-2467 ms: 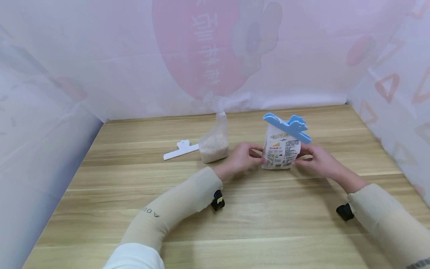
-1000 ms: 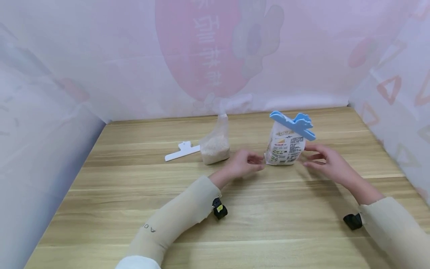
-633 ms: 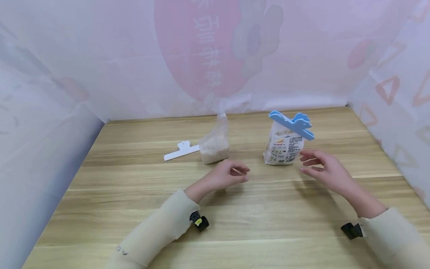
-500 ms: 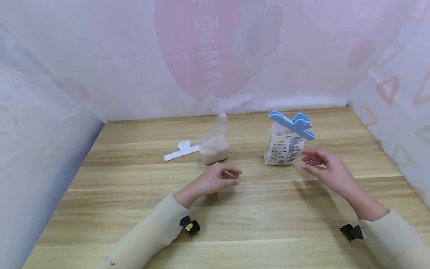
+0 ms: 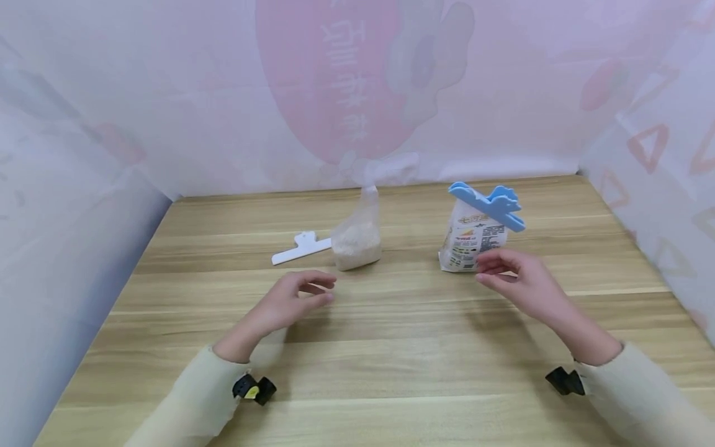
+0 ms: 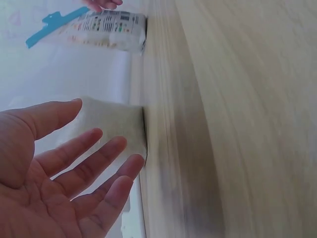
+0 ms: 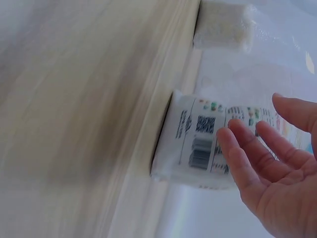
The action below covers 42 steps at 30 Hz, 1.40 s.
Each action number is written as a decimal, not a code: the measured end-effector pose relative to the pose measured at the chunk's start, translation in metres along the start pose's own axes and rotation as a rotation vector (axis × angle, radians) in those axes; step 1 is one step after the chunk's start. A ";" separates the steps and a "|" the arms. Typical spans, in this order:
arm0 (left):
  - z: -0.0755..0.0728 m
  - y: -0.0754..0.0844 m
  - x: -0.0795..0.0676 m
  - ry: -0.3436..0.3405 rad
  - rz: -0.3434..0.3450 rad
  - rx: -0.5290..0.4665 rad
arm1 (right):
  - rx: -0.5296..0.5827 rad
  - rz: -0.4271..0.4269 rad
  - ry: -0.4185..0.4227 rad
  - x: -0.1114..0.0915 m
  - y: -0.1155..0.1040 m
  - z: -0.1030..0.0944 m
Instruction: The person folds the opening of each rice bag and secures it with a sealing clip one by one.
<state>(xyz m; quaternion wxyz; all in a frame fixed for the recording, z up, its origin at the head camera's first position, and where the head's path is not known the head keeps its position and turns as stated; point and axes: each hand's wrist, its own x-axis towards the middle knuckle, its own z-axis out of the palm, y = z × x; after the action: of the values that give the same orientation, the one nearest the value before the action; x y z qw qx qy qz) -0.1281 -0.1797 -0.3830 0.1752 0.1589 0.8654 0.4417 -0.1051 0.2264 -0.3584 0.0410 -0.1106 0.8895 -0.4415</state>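
Observation:
My left hand [image 5: 293,301] hovers over the table with relaxed fingers and nothing in its grasp, in front of a clear plastic bag of pale grains [image 5: 357,245]. That bag also shows beyond the fingers in the left wrist view. Behind the hand lies a white bag clip [image 5: 301,248], its right end reaching the clear bag. My right hand [image 5: 516,279], also holding nothing, is in front of a printed food bag [image 5: 469,242] and overlaps its lower right corner. A blue bag clip [image 5: 488,206] is clamped slantwise across the top of that upright bag.
The wood-grain table [image 5: 368,385] ends at a white printed backdrop [image 5: 223,124] behind and at both sides. A black wrist camera [image 5: 254,390] hangs at the left cuff, and another black camera [image 5: 565,380] at the right cuff.
Both hands have let go of the printed bag, which stands a little farther back. My left hand has drawn away leftward; my right hand backed off, then shifted left in front of the bag.

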 end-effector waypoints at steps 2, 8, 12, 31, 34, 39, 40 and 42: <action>-0.006 -0.002 -0.002 0.021 -0.010 0.014 | 0.018 -0.001 -0.015 0.004 -0.005 0.004; -0.018 -0.004 0.000 0.057 -0.015 0.019 | 0.066 -0.008 -0.058 0.018 -0.017 0.018; -0.023 -0.003 0.006 0.072 -0.013 -0.017 | 0.096 -0.021 -0.086 0.029 -0.022 0.029; -0.023 -0.003 0.039 0.135 -0.001 -0.075 | 0.166 -0.018 -0.143 0.080 -0.045 0.074; -0.019 -0.004 0.044 0.134 -0.003 -0.085 | 0.162 0.007 -0.148 0.086 -0.046 0.078; -0.014 -0.006 0.052 0.124 -0.014 -0.083 | 0.157 0.023 -0.172 0.099 -0.045 0.087; -0.014 -0.007 0.053 0.120 -0.017 -0.082 | 0.161 0.024 -0.181 0.102 -0.044 0.089; -0.012 -0.007 0.056 0.107 -0.020 -0.078 | 0.160 0.025 -0.198 0.107 -0.044 0.093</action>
<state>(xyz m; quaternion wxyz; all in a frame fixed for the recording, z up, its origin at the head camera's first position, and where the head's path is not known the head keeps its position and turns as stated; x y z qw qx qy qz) -0.1840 -0.1685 -0.3916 0.1390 0.1194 0.8574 0.4810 -0.1860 0.1040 -0.3774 0.1428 -0.1390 0.8442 -0.4975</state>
